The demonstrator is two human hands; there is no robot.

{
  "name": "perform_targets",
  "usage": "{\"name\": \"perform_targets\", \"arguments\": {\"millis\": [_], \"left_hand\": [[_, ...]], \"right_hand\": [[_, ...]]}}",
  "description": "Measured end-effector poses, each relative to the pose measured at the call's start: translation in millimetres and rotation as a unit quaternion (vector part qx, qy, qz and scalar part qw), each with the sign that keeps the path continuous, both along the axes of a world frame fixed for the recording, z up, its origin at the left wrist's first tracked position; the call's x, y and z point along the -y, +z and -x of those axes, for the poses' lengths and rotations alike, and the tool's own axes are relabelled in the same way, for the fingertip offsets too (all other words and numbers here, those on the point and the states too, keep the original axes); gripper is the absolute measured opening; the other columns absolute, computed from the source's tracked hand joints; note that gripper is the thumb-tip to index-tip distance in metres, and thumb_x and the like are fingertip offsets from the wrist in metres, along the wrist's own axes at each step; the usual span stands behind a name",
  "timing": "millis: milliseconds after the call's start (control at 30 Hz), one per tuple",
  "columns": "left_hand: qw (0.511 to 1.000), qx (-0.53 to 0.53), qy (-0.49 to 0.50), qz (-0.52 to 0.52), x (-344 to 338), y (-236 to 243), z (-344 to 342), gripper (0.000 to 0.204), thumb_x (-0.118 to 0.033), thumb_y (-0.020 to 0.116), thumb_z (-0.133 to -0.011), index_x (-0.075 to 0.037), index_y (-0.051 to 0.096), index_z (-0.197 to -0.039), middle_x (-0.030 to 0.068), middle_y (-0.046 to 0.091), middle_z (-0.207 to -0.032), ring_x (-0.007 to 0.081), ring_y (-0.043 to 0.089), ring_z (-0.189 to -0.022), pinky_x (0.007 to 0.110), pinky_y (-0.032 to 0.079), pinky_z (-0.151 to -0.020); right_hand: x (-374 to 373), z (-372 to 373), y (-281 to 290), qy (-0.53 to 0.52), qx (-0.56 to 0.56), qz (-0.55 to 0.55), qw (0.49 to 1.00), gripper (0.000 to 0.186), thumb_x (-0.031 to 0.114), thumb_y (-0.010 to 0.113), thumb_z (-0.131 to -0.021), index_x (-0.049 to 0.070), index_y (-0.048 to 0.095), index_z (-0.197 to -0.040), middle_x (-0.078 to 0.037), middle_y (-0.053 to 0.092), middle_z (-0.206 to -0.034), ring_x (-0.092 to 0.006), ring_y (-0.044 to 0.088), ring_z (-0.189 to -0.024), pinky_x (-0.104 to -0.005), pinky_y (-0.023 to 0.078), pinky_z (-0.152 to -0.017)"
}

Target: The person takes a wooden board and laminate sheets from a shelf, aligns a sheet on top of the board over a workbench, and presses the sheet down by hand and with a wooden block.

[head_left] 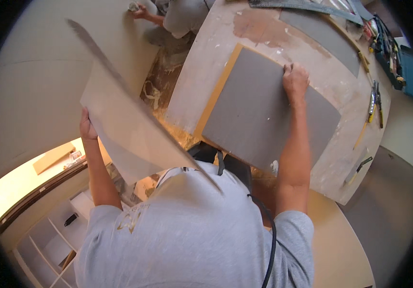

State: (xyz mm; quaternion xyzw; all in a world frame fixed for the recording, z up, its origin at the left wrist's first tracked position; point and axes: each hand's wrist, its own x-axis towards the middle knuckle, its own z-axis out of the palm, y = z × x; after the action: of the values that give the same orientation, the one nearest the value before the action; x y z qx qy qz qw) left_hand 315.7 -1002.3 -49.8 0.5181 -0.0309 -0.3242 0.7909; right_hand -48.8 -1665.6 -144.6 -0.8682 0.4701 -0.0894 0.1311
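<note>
A large thin pale sheet (pixel 120 120) stands tilted on my left side, its long edge running down toward my shirt. My left hand (pixel 87 126) grips that sheet by its outer left edge, the fingers mostly hidden. On the worktable (pixel 187 96) lies a flat grey board (pixel 254 105) with a yellowish strip (pixel 221 89) along its left edge. My right hand (pixel 296 81) is closed at the board's far edge, fingers curled over it. A small whitish lump (pixel 274 167) is at the board's near edge, by my right forearm.
Another person's hand (pixel 142 12) holds a small round thing at the top left. Utility knives (pixel 372 103) lie on the table's right side, near a teal toolbox (pixel 412 72). A second grey sheet (pixel 326 38) lies at the far side. White shelving (pixel 48 245) stands lower left.
</note>
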Motion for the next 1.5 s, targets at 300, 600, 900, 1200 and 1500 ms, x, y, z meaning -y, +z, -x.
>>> {"name": "perform_targets", "arguments": {"millis": [300,600,900,1200,1500], "left_hand": [[0.997,-0.056,-0.043,0.042,37.2,-3.4,12.4,0.054,-0.038,0.053,-0.105,-0.005,0.047,-0.147,0.0129,0.056,-0.146,0.0283,0.055,-0.131,0.045,0.045,-0.112],[0.998,-0.055,-0.004,-0.014,58.8,-4.4,23.3,0.056,-0.041,0.056,-0.103,-0.005,0.049,-0.146,0.0123,0.057,-0.144,0.0275,0.057,-0.128,0.045,0.047,-0.110],[0.995,-0.093,-0.017,0.030,76.6,-17.0,18.7,0.053,-0.035,0.054,-0.105,-0.001,0.048,-0.145,0.0164,0.058,-0.142,0.0311,0.058,-0.128,0.048,0.047,-0.111],[0.991,-0.040,-0.075,-0.098,263.8,-24.0,44.5,0.031,-0.024,0.053,-0.106,-0.002,0.056,-0.127,0.0105,0.066,-0.120,0.0198,0.066,-0.107,0.041,0.058,-0.092],[0.995,0.018,-0.099,-0.022,215.4,-130.8,-12.9,0.044,-0.027,0.051,-0.108,-0.002,0.049,-0.144,0.0093,0.059,-0.138,0.0204,0.057,-0.126,0.038,0.049,-0.107]], "right_hand": [[-5.0,4.4,-9.1,-0.002,0.022,0.008,1.000,0.028,0.034,0.063,-0.095,0.007,0.068,-0.100,-0.017,0.066,-0.108,-0.0390,0.059,-0.108,-0.0532,0.046,-0.093],[-3.8,0.4,-9.0,-0.013,0.032,0.018,0.999,0.029,0.035,0.063,-0.095,0.007,0.068,-0.099,-0.018,0.068,-0.107,-0.0401,0.060,-0.108,-0.0533,0.046,-0.093],[-3.5,0.4,-4.8,-0.023,0.048,0.019,0.998,0.029,0.035,0.064,-0.095,0.007,0.068,-0.099,-0.017,0.068,-0.106,-0.0393,0.060,-0.107,-0.0542,0.046,-0.092],[-27.1,88.1,118.6,-0.006,0.339,-0.308,0.889,0.071,0.055,0.032,-0.108,-0.005,0.066,-0.123,-0.017,0.065,-0.127,-0.0263,0.057,-0.124,-0.0395,0.037,-0.111],[-63.9,214.5,102.3,-0.043,0.181,-0.098,0.978,0.043,0.023,0.069,-0.096,0.002,0.060,-0.132,-0.023,0.058,-0.133,-0.0355,0.051,-0.131,-0.0450,0.035,-0.114]]}}
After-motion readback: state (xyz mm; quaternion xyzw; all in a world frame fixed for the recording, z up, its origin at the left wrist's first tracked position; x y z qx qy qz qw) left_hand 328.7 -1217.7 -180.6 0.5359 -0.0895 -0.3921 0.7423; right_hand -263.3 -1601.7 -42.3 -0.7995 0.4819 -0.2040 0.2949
